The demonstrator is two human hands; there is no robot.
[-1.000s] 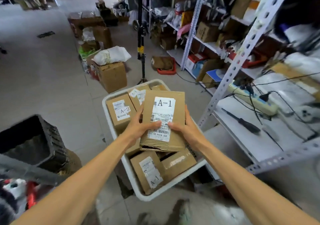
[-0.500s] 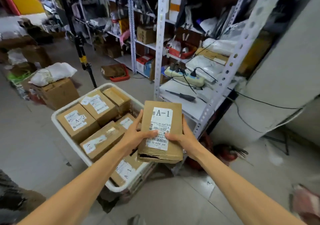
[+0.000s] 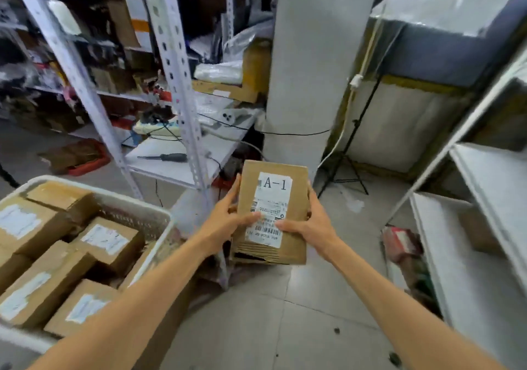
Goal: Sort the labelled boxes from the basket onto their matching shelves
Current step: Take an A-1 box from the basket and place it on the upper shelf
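In front of the person's chest, above the grey tiled floor (image 3: 256, 327), the box marked A-1 (image 3: 296, 198) is held up between both hands, clear of the basket and not on any shelf. It stands on end, its white label facing the camera with the A-1 at the top and a barcode lower down. The bottom edge looks torn and crumpled. The left hand (image 3: 225, 223) grips the box's left side, fingers reaching up along the edge and thumb pressed across the label. The right hand (image 3: 313, 224) grips the right side in the same way, its thumb on the label near the barcode.

At lower left the white basket (image 3: 122, 215) holds several more labelled cardboard boxes (image 3: 42, 290), their labels too blurred to read. Behind it a metal shelving rack (image 3: 176, 64) carries a black-handled screwdriver (image 3: 166, 157) on its lowest white board, with cables and clutter above. A white pillar (image 3: 299, 70) rises just behind the held box, and a black tripod (image 3: 348, 153) stands to its right. At the right edge are the white boards of another shelf unit (image 3: 490, 190).
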